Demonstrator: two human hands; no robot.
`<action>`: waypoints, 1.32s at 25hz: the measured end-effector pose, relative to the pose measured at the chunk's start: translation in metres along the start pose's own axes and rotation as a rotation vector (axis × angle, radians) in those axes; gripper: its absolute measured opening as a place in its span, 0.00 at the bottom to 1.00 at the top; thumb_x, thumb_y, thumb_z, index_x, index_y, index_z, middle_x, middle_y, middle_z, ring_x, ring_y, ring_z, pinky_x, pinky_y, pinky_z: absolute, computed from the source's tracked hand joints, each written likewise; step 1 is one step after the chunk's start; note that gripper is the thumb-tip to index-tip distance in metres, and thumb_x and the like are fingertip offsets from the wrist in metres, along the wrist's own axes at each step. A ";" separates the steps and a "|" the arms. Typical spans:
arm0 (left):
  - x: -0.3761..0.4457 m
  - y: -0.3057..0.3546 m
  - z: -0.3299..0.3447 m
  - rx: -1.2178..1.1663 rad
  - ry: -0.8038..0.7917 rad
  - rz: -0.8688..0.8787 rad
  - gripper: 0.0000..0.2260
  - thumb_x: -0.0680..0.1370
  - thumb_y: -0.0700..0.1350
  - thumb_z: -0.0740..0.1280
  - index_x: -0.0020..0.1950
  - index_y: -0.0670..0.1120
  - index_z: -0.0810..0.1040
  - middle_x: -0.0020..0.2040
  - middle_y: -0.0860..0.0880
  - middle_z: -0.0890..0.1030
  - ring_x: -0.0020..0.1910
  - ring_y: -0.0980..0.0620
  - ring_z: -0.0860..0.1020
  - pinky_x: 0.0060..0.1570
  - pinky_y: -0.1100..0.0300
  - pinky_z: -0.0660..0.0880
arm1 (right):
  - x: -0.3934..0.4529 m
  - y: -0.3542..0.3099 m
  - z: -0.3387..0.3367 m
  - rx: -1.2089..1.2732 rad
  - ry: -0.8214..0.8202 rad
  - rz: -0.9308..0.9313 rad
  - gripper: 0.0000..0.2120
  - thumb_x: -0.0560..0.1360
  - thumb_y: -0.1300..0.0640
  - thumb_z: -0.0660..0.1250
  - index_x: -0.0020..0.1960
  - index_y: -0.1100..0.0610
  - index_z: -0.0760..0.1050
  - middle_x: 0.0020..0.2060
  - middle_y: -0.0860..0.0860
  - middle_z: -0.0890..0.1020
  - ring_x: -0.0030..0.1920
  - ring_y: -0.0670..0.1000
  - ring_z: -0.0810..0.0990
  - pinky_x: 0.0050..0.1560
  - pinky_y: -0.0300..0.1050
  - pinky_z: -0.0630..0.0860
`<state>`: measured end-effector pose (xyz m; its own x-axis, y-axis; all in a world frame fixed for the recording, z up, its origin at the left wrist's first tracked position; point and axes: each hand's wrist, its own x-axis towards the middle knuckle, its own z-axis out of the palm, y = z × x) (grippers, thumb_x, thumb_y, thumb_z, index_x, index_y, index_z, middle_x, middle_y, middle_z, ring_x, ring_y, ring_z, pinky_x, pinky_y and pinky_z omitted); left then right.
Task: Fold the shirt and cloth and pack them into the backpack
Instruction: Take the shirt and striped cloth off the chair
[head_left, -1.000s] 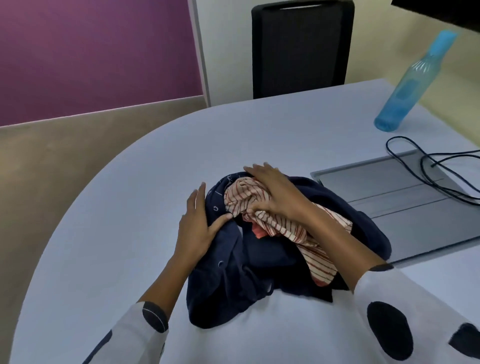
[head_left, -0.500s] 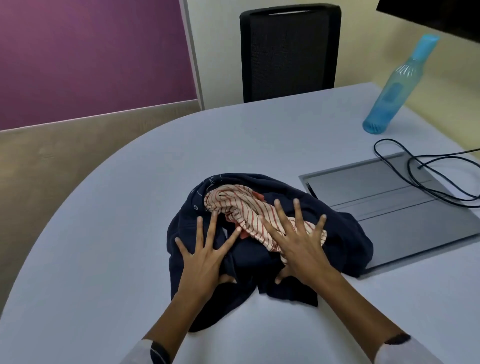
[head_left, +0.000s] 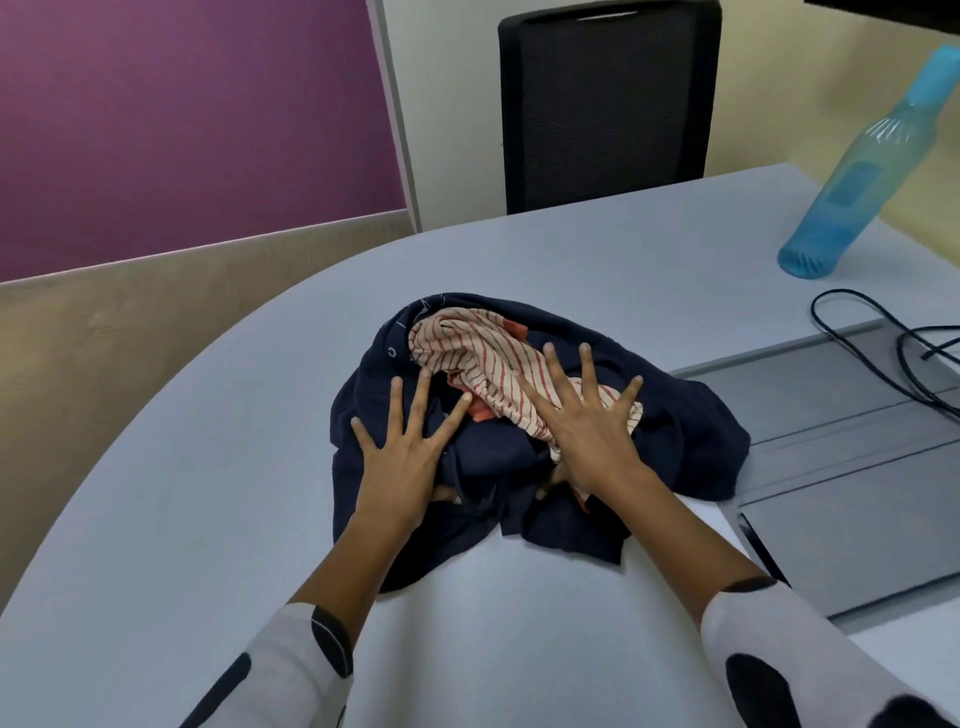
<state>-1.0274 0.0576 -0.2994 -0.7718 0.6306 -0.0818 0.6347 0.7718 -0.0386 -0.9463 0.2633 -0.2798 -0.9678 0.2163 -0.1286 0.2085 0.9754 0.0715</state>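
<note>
since half a second ago both hands are staying spread flat: left hand (head_left: 402, 460) on the navy shirt (head_left: 691, 441), right hand (head_left: 584, 421) on the striped cloth (head_left: 467, 348), left of the laptop (head_left: 852, 467); shirt's white lettering is sitting unreadable.

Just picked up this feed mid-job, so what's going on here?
A person is pressing both hands flat, fingers spread, on a heap of clothes on the table. The left hand rests on the dark shirt; the right hand lies across the striped cloth bunched on top of it. Nothing is folded yet, and no backpack is in view. A blue bottle and a cable sit off to the right.
</note>
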 end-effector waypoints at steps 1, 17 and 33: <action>0.004 -0.001 -0.001 -0.006 -0.002 -0.006 0.53 0.69 0.64 0.69 0.71 0.63 0.26 0.73 0.48 0.24 0.72 0.40 0.27 0.65 0.26 0.48 | 0.007 0.001 0.001 -0.012 -0.013 -0.005 0.64 0.62 0.38 0.75 0.68 0.42 0.21 0.72 0.52 0.26 0.71 0.65 0.25 0.57 0.85 0.44; 0.007 0.035 -0.050 -0.192 0.387 0.292 0.18 0.74 0.36 0.67 0.63 0.46 0.78 0.63 0.48 0.79 0.71 0.46 0.68 0.68 0.34 0.49 | -0.025 0.004 -0.010 0.252 0.397 -0.093 0.09 0.63 0.57 0.79 0.43 0.54 0.84 0.45 0.50 0.79 0.51 0.55 0.76 0.54 0.55 0.72; -0.044 0.057 -0.188 -0.642 0.570 0.032 0.08 0.74 0.43 0.71 0.51 0.42 0.82 0.49 0.48 0.84 0.49 0.48 0.79 0.71 0.48 0.55 | -0.103 0.014 -0.164 1.098 0.527 -0.030 0.04 0.75 0.59 0.69 0.49 0.56 0.81 0.41 0.50 0.83 0.43 0.48 0.82 0.43 0.41 0.78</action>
<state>-0.9644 0.0890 -0.1104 -0.7646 0.4653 0.4460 0.6444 0.5409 0.5406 -0.8667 0.2474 -0.1031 -0.8597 0.3984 0.3196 -0.0536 0.5519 -0.8322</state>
